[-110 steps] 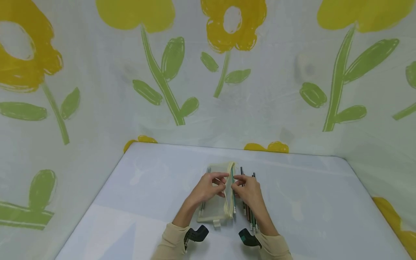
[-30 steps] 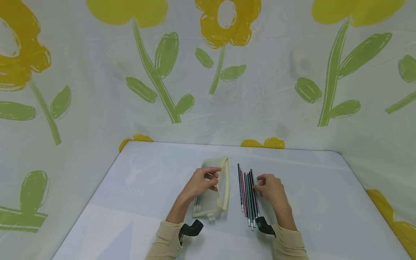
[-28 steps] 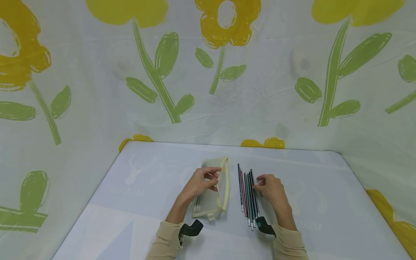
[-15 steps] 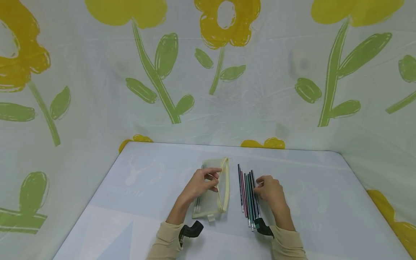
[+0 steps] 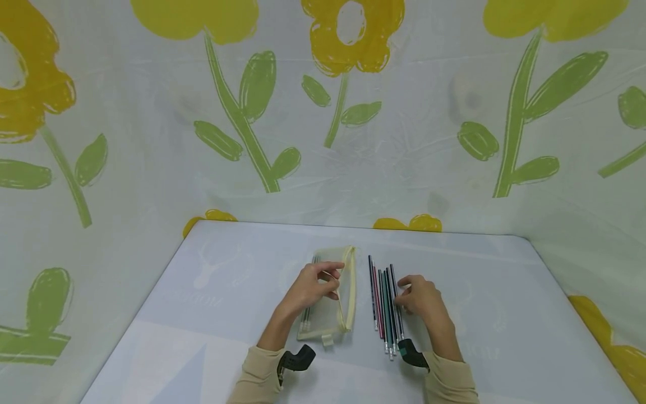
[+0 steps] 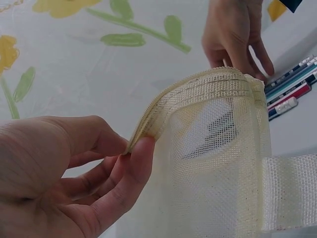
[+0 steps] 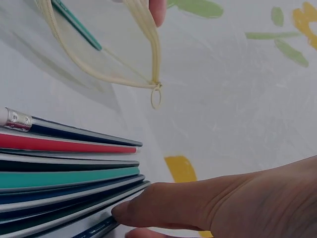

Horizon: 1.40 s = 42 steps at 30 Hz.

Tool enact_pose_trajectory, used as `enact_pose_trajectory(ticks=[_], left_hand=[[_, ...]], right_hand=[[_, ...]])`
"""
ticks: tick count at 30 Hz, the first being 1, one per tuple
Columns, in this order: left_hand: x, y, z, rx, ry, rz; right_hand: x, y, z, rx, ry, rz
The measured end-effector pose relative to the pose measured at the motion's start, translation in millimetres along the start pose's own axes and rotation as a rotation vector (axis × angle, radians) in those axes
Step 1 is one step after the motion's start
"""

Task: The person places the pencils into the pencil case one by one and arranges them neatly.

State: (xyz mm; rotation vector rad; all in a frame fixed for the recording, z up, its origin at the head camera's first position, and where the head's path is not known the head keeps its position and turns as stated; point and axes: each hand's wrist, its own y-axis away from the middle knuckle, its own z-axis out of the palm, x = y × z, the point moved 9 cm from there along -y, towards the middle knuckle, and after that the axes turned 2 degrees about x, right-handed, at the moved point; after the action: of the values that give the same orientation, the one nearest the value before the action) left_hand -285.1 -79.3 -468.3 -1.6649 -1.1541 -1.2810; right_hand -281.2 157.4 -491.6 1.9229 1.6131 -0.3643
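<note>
A pale yellow mesh pencil pouch [image 5: 325,318] lies on the table, its zipper mouth parted. My left hand [image 5: 307,289] pinches one zipper edge [image 6: 143,121] between thumb and fingers. Several pencils show through its left side, and a teal pencil [image 7: 79,27] is inside in the right wrist view. To the right of the pouch lies a row of pencils [image 5: 387,308] in navy, red, teal and black. My right hand [image 5: 424,297] is at the row's right side, its thumb against the outermost navy pencil [image 7: 96,229]. Whether the fingers pinch that pencil is hidden.
The white table [image 5: 504,314] has pale printed patterns. A flower-printed curtain [image 5: 404,157] stands behind and at both sides. Each wrist carries a black camera mount [image 5: 298,357]. A fabric tab [image 5: 328,339] sticks out of the pouch's near end.
Earlier, both hands were at the pouch mouth with a teal pencil there. My right hand has since moved right to the pencil row, shifting only slightly this last second. My left hand keeps its pinch.
</note>
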Motion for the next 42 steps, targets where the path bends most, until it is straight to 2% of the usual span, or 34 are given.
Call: enact_pose_trajectory(ticks=[27,42], left_hand=[[2.5,1.1,-3.1,0.011,-0.01,-0.002],[1.9,0.5,-0.6,-0.005,0.0,-0.004]], right_hand=[[-3.0,-1.3,1.8,0.019,0.03,0.011],[-0.6,-1.5,4.4,0.027,0.052,0.011]])
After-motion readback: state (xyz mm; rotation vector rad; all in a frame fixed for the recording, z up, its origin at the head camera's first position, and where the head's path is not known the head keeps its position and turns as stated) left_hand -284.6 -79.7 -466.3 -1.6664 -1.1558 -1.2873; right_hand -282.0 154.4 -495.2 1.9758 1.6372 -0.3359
